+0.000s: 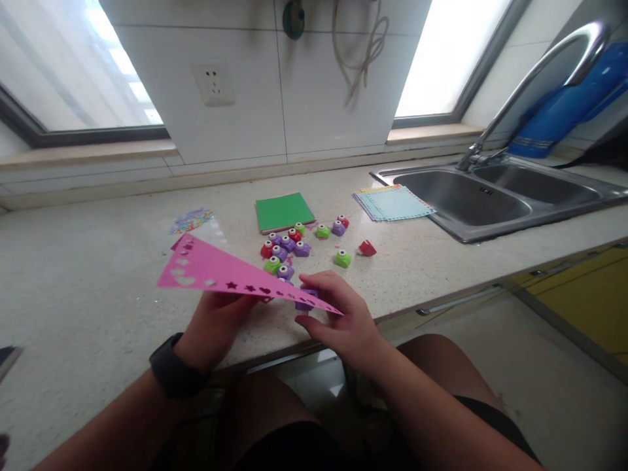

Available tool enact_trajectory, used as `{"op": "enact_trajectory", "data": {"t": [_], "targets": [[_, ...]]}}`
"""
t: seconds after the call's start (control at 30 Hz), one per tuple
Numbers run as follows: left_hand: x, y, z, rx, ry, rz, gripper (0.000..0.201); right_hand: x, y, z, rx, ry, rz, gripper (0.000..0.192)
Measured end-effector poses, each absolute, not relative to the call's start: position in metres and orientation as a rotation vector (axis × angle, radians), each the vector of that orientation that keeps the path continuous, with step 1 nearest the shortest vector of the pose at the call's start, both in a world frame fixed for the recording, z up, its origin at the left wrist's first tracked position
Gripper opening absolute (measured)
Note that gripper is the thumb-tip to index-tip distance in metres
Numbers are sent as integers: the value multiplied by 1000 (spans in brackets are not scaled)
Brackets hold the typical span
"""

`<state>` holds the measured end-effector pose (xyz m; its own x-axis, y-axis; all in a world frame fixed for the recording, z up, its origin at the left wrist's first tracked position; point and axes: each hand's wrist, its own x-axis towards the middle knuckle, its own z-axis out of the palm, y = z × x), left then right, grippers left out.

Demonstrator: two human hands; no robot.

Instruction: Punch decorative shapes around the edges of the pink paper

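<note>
Pink paper sheet (220,271), punched along its near edge with a row of small shapes (hearts, stars), held in the air just above the front edge of the counter (88,275). Its long axis runs from upper left to lower right, the broad end toward the left and the narrow tip ending over the right hand (343,320). The left hand (216,324), a dark watch (174,373) on its wrist, grips the sheet from beneath near its middle, fingers curled up under the paper. The right hand is closed on a purple punch (307,301), thumb over it and fingers below, with the tip of the sheet lying across or entering the punch; whether the paper sits inside the slot cannot be told. Both hands therefore meet the sheet, the right at its tip, the left at its centre.

Beyond the hands, toward the middle of the counter, lies a loose cluster of small punches (287,248) in purple, red and green, with a green punch (342,258) and a red piece (367,248) apart to the right. Behind the cluster rests a green paper pad (283,211); right of it, a pale blue sheet stack (392,203) lies beside the sink (461,196). A patterned packet (192,220) lies left of the pad.
</note>
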<state>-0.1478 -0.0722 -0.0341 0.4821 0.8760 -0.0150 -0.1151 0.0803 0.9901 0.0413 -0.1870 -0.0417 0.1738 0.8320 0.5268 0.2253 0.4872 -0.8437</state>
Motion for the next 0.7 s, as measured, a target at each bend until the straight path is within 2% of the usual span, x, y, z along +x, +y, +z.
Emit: {"op": "enact_trajectory", "data": {"t": [0.2, 0.47, 0.7], "targets": [[-144, -76, -31, 1263, 778, 878, 22, 38, -183, -53, -1028, -1228, 588, 41], [-143, -77, -33, 1279, 789, 876, 31, 37, -181, -51, -1024, -1218, 509, 37], [-146, -76, -41, 1307, 945, 936, 40, 35, -183, -52, -1019, -1165, 612, 35]]}}
